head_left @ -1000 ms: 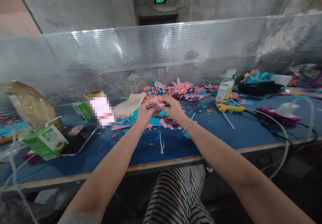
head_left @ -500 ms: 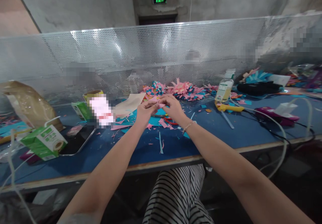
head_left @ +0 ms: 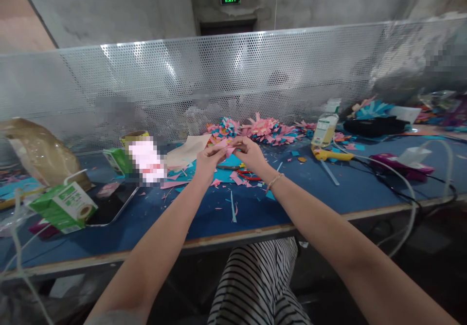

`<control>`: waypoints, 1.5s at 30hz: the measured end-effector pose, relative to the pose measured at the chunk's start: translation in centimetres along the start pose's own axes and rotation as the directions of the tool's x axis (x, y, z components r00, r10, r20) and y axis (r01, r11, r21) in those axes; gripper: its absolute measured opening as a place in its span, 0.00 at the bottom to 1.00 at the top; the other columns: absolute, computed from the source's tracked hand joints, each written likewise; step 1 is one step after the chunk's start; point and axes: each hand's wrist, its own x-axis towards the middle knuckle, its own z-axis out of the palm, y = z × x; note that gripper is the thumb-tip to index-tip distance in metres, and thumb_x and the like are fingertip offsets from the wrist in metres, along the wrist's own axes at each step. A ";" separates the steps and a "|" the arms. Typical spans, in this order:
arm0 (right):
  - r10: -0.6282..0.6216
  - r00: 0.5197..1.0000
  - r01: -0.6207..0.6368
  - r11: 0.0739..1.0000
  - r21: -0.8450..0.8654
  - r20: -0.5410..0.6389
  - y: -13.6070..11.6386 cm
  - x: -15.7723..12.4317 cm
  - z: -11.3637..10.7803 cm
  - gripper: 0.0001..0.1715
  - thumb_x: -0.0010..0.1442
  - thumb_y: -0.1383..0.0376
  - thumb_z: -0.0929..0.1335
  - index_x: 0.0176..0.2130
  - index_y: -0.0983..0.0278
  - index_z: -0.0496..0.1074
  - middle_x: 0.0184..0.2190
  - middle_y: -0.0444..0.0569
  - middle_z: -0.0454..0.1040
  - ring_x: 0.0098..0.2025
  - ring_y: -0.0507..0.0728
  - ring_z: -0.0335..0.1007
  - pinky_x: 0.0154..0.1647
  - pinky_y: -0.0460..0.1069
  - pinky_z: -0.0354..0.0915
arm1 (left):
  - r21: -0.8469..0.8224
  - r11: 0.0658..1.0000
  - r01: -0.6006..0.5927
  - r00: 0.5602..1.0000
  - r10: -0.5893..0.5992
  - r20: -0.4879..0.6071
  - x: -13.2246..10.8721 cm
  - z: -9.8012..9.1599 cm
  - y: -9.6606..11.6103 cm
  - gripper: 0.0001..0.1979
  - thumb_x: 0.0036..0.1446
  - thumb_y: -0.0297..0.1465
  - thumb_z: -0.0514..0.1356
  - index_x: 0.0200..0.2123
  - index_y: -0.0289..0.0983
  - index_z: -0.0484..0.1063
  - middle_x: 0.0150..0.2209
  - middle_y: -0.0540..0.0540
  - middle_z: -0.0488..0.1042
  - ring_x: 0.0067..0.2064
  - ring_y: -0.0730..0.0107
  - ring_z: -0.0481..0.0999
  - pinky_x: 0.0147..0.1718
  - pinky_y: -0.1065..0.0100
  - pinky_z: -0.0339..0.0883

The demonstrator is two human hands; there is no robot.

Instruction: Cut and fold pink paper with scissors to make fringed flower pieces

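Observation:
A small piece of pink paper (head_left: 229,152) is pinched between my two hands, above the middle of the blue table (head_left: 255,213). My left hand (head_left: 207,162) grips its left side with thumb and fingers. On the other side, the fingertips of my right hand (head_left: 251,154) are closed on the same paper; the fingers partly cover it. Beneath the hands lie blue paper (head_left: 222,175), pink scraps and red-handled scissors (head_left: 248,175), partly hidden by my right hand. Behind them is a heap of pink and blue paper flowers (head_left: 263,126).
A phone (head_left: 148,159) leans at the left, near a green drink carton (head_left: 63,207) and a tablet (head_left: 113,203). To the right stand a bottle (head_left: 326,125) and a yellow glue gun (head_left: 333,155) with a cable. A perforated metal screen (head_left: 219,72) borders the back.
My right hand has shifted slightly, and its fingers have changed position on the pink paper. More of the blue paper and the scissors shows below the hands.

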 end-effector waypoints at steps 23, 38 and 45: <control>0.226 0.974 -0.227 0.972 0.054 0.032 0.7 0.2 -0.1 0.15 0.45 0.56 0.69 0.28 0.65 0.72 0.22 0.45 0.70 0.25 0.50 0.65 0.29 0.47 0.64 | 0.255 0.961 -0.109 0.987 0.075 0.140 0.3 -0.3 -0.4 0.13 0.39 0.36 0.64 0.29 0.34 0.71 0.23 0.48 0.73 0.27 0.72 0.72 0.31 0.68 0.67; 0.386 0.917 -0.399 0.898 0.187 0.105 0.7 0.1 0.1 0.11 0.41 0.61 0.70 0.28 0.64 0.70 0.21 0.43 0.70 0.26 0.50 0.68 0.27 0.46 0.64 | 0.244 0.969 -0.040 0.992 0.009 0.128 0.9 -1.1 -1.0 0.13 0.35 0.35 0.66 0.27 0.34 0.74 0.21 0.49 0.72 0.23 0.74 0.69 0.26 0.70 0.65; 0.254 0.957 -0.248 0.967 -0.059 0.140 0.1 0.0 0.1 0.10 0.47 0.59 0.67 0.25 0.65 0.69 0.19 0.44 0.68 0.23 0.50 0.65 0.25 0.46 0.62 | 0.255 0.967 0.012 0.993 -0.042 0.112 0.8 -1.3 -0.9 0.15 0.33 0.37 0.66 0.25 0.34 0.72 0.20 0.49 0.70 0.22 0.75 0.68 0.23 0.71 0.63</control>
